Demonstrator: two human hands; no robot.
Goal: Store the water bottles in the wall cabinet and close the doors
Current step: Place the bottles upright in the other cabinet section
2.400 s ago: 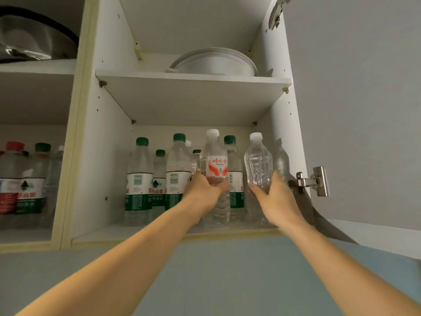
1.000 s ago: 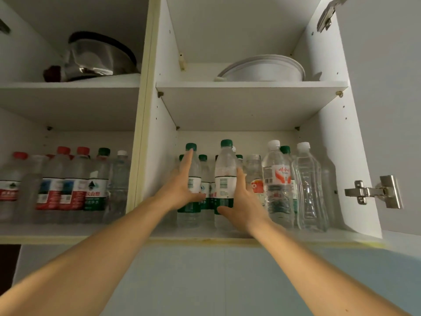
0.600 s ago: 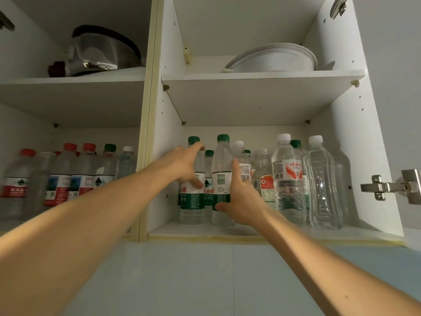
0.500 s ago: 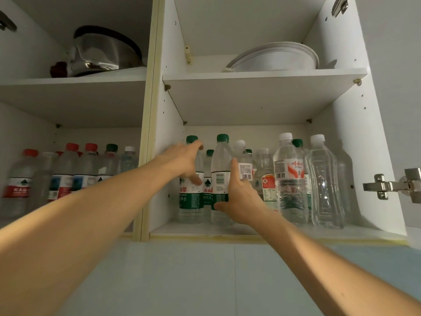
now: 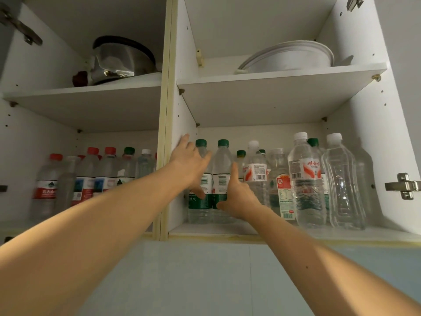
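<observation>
Both hands reach among the water bottles on the lower right shelf of the open wall cabinet.

Head view: the left hand (image 5: pixel 190 166), fingers spread and straight, lies against the leftmost green-capped bottle (image 5: pixel 200 197), next to the cabinet divider (image 5: pixel 165 110). The right hand (image 5: pixel 237 192), fingers extended with the thumb low, rests against the right side of the second green-capped bottle (image 5: pixel 222 179); neither hand wraps a bottle. Further right stand a red-labelled bottle (image 5: pixel 304 179) and a clear unlabelled bottle (image 5: pixel 341 181), well apart from the hands. More bottles fill the lower left shelf (image 5: pixel 13 226). A door hinge (image 5: pixel 403 185) shows at the right edge.
</observation>
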